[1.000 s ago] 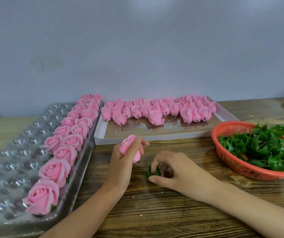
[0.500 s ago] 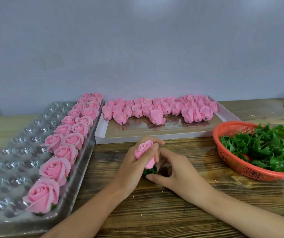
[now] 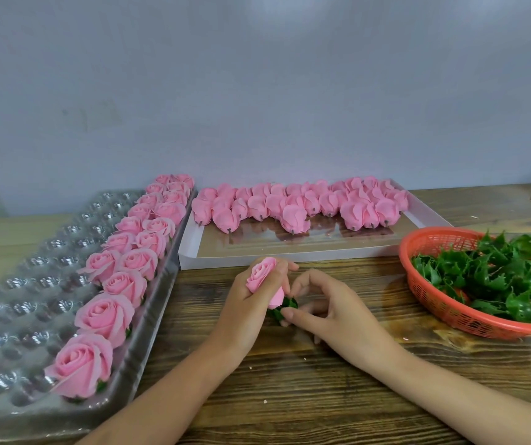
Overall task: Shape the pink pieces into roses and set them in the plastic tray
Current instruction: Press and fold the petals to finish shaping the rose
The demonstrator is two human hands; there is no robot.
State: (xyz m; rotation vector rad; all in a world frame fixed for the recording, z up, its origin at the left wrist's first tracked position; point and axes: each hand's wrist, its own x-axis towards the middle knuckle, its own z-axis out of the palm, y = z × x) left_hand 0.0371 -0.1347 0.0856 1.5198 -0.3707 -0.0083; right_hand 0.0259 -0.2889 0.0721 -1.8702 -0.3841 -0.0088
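Left of frame: clear plastic tray (image 3: 33,284) with moulded cups. Two rows of finished roses (image 3: 103,316) run along its right-hand edge.

Upper centre: white box (image 3: 190,252). Unshaped pink pieces (image 3: 289,207) lie in a crowded band along its far side.

Lower centre, over the worktop (image 3: 321,396): left hand (image 3: 251,309) curls round a pink bud (image 3: 262,277), bloom up. Right hand (image 3: 331,309) pinches a green calyx (image 3: 285,308) at the bud's base between thumb and forefinger, other fingers loosely bent. Bud and calyx touch.

Right of frame: orange basket (image 3: 434,309) of green leaf pieces (image 3: 498,274).

Judgement: the step in hand looks like seating the calyx. The bud is tighter than the tray roses, so shaping is probably not finished.

Risks:
- The petals look soft, so too firm a squeeze from the left hand could crease them.
- A calyx pushed on off-centre could sit skewed or tear.
- On placing, a forearm crossing the tray edge could knock the near roses from their cups.
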